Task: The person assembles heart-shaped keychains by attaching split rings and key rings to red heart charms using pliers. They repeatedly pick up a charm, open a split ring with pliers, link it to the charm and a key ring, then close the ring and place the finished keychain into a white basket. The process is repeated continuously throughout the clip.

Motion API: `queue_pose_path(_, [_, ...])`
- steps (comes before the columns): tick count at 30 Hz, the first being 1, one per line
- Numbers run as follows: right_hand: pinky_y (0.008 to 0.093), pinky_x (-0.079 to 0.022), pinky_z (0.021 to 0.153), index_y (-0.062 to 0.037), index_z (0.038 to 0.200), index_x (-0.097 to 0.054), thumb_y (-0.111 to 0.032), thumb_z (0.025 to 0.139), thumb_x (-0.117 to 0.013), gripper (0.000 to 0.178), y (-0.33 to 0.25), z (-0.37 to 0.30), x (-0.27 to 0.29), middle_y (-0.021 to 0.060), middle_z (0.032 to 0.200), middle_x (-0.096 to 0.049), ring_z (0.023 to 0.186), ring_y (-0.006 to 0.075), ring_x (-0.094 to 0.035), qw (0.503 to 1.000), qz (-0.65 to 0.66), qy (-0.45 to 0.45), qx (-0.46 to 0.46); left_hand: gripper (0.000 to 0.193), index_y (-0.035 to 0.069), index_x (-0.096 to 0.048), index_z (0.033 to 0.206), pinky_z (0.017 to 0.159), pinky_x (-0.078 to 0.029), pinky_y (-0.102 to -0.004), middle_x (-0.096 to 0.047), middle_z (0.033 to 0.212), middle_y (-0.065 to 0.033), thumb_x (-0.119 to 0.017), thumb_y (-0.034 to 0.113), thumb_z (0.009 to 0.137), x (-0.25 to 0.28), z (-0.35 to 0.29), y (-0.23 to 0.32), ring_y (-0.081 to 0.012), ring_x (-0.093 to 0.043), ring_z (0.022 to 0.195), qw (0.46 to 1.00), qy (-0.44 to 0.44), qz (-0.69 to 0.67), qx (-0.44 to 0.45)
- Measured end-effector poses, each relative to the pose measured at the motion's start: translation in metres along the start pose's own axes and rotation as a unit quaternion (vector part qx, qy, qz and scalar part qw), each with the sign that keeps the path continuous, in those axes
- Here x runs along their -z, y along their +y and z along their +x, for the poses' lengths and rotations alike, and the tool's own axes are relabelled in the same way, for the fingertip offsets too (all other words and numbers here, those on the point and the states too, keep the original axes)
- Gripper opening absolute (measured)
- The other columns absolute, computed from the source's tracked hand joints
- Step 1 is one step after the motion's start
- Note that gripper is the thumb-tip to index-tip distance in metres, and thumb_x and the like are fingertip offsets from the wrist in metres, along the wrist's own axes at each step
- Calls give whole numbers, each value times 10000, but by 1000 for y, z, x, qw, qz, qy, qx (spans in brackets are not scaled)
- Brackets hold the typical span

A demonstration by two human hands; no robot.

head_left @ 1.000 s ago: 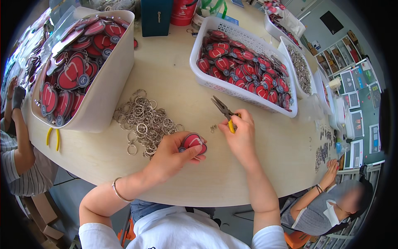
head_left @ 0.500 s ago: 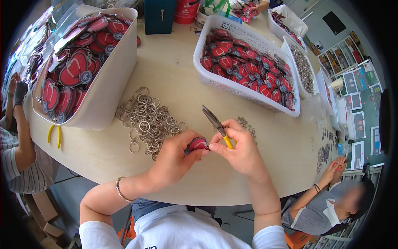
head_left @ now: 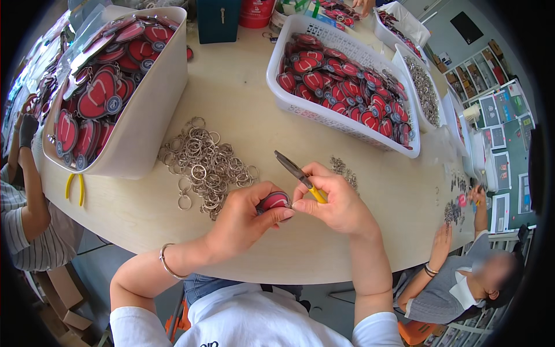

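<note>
I've got ring pile (head_left: 202,168) on counter (head_left: 225,78), bin (head_left: 156,110) of tags (head_left: 98,95) left, basket (head_left: 329,123) of tags behind-right. Fittings pile (head_left: 345,173) between basket and right fingers (head_left: 308,206). Pliers (head_left: 293,168) in right fingers, single tag (head_left: 273,200) in left fingers (head_left: 274,217).

Red with a dark grey edge and pale stroke on the key charm (head_left: 274,200); dark grey on the pliers (head_left: 296,171), yellow at the handles (head_left: 317,194). Silver on the split rings (head_left: 199,170). White on the tall bin (head_left: 153,115) and lattice-walled basket (head_left: 324,118). Pale wood tone across the desk (head_left: 237,110). Dark teal on the box (head_left: 217,24), red on the bucket (head_left: 254,14). Grey and pale stripes on the co-worker's shirt (head_left: 32,234).
</note>
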State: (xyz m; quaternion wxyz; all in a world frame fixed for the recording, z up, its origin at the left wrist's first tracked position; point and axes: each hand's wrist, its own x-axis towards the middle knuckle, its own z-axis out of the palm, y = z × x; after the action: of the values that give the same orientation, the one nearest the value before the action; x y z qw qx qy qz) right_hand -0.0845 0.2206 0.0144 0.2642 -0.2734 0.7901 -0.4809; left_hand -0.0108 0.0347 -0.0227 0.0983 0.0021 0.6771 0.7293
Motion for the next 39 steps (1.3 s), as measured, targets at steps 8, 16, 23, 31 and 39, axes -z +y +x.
queue_pose_path(8, [306,-412,879,-4,859,-640,-104,825,-696,119,3,0,3,63,1001,-501,952,193,-534,1000,10,-22,11,182,-7,-619,873,577,-509,-233,-633,732,-51,-725,137,841,1,1,0,-87,-614,651,999,-13,-20,26])
queue_pose_path(16, [303,-415,859,-11,855,-637,-100,833,-698,111,7,-2,-2,45,985,-508,932,173,-526,998,69,-8,-2,169,-6,-607,840,549,-499,-233,-623,683,-41,-720,119,843,2,2,4,-83,-604,607,1000,-16,9,7])
queue_pose_path(23, [282,-412,832,5,877,-625,-108,857,-687,131,8,-2,-5,32,976,-512,908,136,-519,992,119,-21,-17,151,-6,-603,829,512,-476,-238,-618,677,-50,-720,89,838,-1,-5,5,-88,-596,575,998,1,53,-43])
queue_pose_path(31, [283,-421,815,0,874,-605,-120,885,-654,130,13,-3,-10,41,954,-497,892,144,-525,991,132,9,-5,108,-16,-601,844,552,-512,-219,-642,754,-58,-702,23,836,1,-3,2,-91,-622,642,997,5,62,-52])
queue_pose_path(39, [307,-443,819,10,891,-594,-123,886,-647,143,1,-8,-23,66,972,-497,897,181,-543,995,71,75,-7,142,-9,-611,863,546,-508,-255,-633,720,-103,-711,-51,771,1,-6,2,-174,-646,610,943,55,225,-241])
